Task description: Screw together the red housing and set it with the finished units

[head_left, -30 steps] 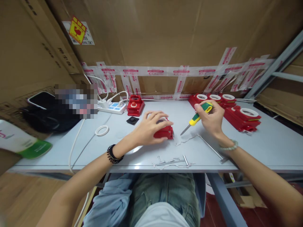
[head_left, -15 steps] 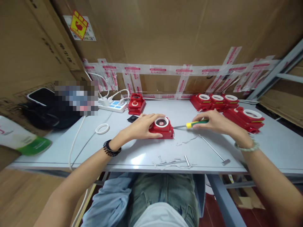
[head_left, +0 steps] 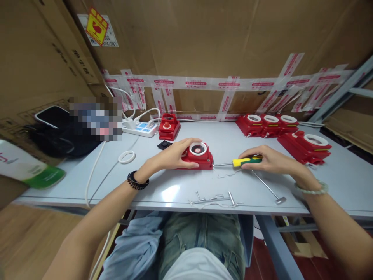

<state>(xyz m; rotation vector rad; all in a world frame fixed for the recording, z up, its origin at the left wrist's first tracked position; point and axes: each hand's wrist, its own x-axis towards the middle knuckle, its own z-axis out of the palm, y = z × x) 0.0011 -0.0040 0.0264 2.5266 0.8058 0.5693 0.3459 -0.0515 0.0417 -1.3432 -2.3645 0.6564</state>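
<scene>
A red box [head_left: 201, 158] with a white ring and dark centre on top lies on the grey table [head_left: 175, 186]. My left hand [head_left: 174, 155] grips its left side. My right hand [head_left: 266, 160] holds a yellow-and-green screwdriver [head_left: 246, 160] lying almost flat, its metal tip touching the box's right side. A thin white string [head_left: 229, 174] lies just below the tip.
Several red boxes with white rings [head_left: 279, 130] sit at the back right, another red box [head_left: 168, 126] by a power strip [head_left: 136, 128]. A white ring [head_left: 126, 156], black square part [head_left: 164, 144], long metal pins [head_left: 214, 199] and a rod [head_left: 266, 187] lie about. A black bag [head_left: 61, 140] is left.
My right hand lowered the screwdriver from a raised tilt to nearly flat and brought its tip to the box's right side. My left hand slid off the box top to its left side.
</scene>
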